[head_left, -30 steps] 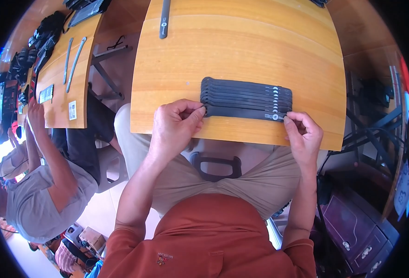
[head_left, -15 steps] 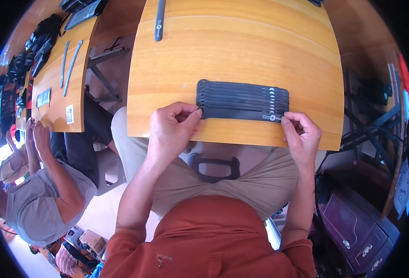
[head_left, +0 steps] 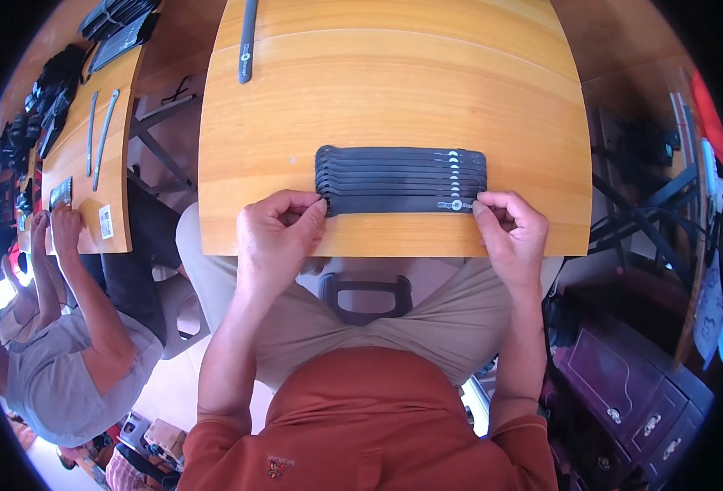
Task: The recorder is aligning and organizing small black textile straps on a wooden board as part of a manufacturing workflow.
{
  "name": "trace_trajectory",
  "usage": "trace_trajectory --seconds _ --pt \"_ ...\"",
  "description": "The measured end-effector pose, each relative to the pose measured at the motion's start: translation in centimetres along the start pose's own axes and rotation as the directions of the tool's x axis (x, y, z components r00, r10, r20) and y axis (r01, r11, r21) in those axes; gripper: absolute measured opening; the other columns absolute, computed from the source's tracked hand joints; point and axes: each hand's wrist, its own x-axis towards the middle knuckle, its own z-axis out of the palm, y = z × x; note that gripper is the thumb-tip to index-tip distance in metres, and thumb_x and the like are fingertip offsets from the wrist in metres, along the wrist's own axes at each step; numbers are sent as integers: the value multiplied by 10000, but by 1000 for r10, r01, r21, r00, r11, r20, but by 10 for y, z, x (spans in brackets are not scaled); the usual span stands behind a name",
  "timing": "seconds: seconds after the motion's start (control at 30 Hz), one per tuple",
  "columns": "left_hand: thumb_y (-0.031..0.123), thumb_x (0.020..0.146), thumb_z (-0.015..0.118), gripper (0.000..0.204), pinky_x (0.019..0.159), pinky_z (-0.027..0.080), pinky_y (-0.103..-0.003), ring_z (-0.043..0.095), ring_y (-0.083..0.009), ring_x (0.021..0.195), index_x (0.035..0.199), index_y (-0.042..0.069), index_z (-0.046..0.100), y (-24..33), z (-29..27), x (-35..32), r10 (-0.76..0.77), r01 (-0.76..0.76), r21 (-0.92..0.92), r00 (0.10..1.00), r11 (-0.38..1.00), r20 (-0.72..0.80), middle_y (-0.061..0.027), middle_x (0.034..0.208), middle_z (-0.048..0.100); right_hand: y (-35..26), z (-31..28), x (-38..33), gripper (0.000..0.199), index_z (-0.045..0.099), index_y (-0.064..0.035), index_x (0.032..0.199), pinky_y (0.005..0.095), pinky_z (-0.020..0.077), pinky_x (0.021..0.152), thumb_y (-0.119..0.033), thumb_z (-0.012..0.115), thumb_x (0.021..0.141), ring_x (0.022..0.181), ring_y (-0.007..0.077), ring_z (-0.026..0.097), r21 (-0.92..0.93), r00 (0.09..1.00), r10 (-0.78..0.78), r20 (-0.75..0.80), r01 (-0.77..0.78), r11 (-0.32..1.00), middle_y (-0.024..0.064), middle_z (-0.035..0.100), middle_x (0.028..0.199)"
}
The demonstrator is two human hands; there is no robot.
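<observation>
Several dark grey straps (head_left: 394, 168) lie overlapped in a neat stepped row near the front edge of the wooden table. Each has a rounded, looped left end and a pale printed mark towards the right. The nearest strap (head_left: 386, 204) shows its full width. At its left end my left hand (head_left: 278, 237) is closed, thumb and forefinger pinching the tip. My right hand (head_left: 513, 233) pinches the same strap's right end, its other fingers curled. Both wrists hang over the table's front edge.
Another strap (head_left: 247, 49) lies lengthwise at the table's (head_left: 394, 90) far left. On a second table (head_left: 120, 188) to the left are two loose straps (head_left: 103, 139) and dark bundles (head_left: 58, 90). A co-worker (head_left: 91, 352) sits there, hands by a small strap row. Purple drawers (head_left: 615, 393) stand at right.
The whole view has shifted, so the table and straps sit further left in the picture. Both hands keep their pinch on the nearest strap's ends. The co-worker's hands have moved nearer their strap row.
</observation>
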Motion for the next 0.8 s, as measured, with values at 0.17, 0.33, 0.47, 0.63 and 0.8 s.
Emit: trace_trajectory --seconds 0.17,0.33,0.47,0.63,0.8 --pt "98 964 743 151 573 516 -216 615 -51 629 978 -52 749 -2 0 0 9 -9 1 1000 1000 5 -34 713 690 -1 -1 0 78 733 42 967 238 488 615 20 736 893 664 75 615 -31 1000 -20 5 21 999 53 704 790" --pt "96 961 747 152 569 513 -217 613 -51 627 973 -56 748 -4 1 1 12 -12 -14 1000 1000 2 -35 713 689 0 -1 1 73 731 42 963 244 494 621 22 732 893 666 89 626 -37 999 -37 7 37 999 63 705 794" --pt "93 961 745 152 565 507 -216 610 -53 621 970 -59 746 -5 1 1 17 -17 -16 1000 1000 -3 -35 709 687 -2 -1 1 73 730 43 963 246 496 622 23 731 892 668 92 628 -35 999 -38 7 38 999 67 706 795" --pt "89 960 745 148 560 501 -218 606 -54 614 969 -60 745 -4 2 1 13 -13 -4 1000 1000 0 -32 705 685 -2 -1 1 74 729 46 961 247 500 620 26 730 890 665 100 638 -48 999 -44 6 44 998 75 711 800" --pt "90 957 748 149 559 493 -218 605 -52 610 967 -59 745 -3 1 1 23 -23 13 1000 1000 -3 -31 701 684 -5 -1 2 65 729 47 951 250 501 616 28 726 889 662 102 642 -57 999 -52 8 52 997 80 712 800"
